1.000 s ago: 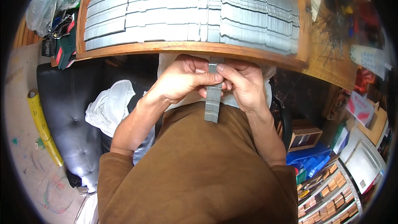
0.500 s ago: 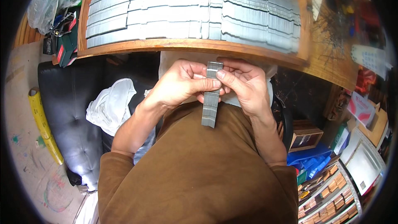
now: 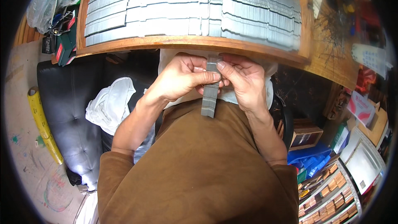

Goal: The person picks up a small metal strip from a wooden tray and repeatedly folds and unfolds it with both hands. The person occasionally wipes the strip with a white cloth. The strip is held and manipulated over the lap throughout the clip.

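Between my two hands is a long, narrow stack of thin grey metal pieces [image 3: 209, 95], packed face to face, with a few lighter lines across it. My left hand [image 3: 179, 79] is closed on it from the left, thumb lying across its front. From the right, my right hand [image 3: 248, 81] grips the upper part, with its thumb near the top end. Fingers behind the stack are partly hidden. Just beyond my hands stands a wooden tray [image 3: 174, 42] filled with tight rows of similar grey pieces [image 3: 166, 12].
A black padded seat [image 3: 68, 112] is at the left, with a white plastic bag [image 3: 111, 103] on it and a yellow roll [image 3: 43, 124] beside it. Right are a wooden box [image 3: 306, 135], blue plastic [image 3: 311, 157] and a rack [image 3: 331, 197] with small blocks.
Both hands have moved slightly away from my body, toward the tray, carrying the stack with them. Their hold on it looks much the same.
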`<action>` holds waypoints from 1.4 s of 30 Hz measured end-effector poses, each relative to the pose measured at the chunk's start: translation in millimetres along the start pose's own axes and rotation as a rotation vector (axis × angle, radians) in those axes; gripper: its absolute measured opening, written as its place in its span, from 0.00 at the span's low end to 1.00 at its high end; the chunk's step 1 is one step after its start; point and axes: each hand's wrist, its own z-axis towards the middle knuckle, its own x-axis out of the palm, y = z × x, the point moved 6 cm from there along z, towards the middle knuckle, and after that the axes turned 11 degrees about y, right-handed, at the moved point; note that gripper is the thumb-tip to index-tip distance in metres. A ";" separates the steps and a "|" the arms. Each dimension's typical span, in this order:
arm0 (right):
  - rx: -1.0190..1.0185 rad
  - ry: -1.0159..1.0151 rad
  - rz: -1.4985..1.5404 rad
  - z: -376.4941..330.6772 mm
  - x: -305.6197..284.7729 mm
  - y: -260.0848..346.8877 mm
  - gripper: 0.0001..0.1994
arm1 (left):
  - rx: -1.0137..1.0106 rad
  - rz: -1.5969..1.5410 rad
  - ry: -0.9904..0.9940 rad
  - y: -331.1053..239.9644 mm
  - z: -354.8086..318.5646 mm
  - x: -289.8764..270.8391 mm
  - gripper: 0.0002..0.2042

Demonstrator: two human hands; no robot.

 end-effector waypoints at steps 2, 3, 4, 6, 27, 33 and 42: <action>-0.004 -0.007 0.009 -0.2 -0.7 -2.1 0.10 | 0.000 -0.002 0.006 2.5 0.8 -1.5 0.09; -0.006 -0.010 0.015 0.0 -1.1 -3.4 0.10 | 0.000 -0.002 0.007 3.4 1.0 -2.5 0.09; -0.009 -0.009 0.014 0.2 -1.0 -3.9 0.10 | 0.001 0.003 0.015 3.0 1.2 -2.6 0.09; -0.016 -0.009 0.013 0.4 -1.1 -4.5 0.09 | 0.002 0.010 0.029 2.4 1.6 -2.3 0.10; 0.026 -0.046 0.049 2.0 -10.2 -20.7 0.09 | -0.009 -0.018 0.025 12.8 3.5 -4.9 0.09; 0.022 -0.052 0.054 1.9 -11.2 -21.0 0.10 | -0.005 -0.018 0.022 13.7 4.3 -4.6 0.09; 0.005 -0.042 0.043 1.5 -13.0 -20.6 0.09 | -0.010 -0.029 0.005 12.4 3.1 -3.3 0.10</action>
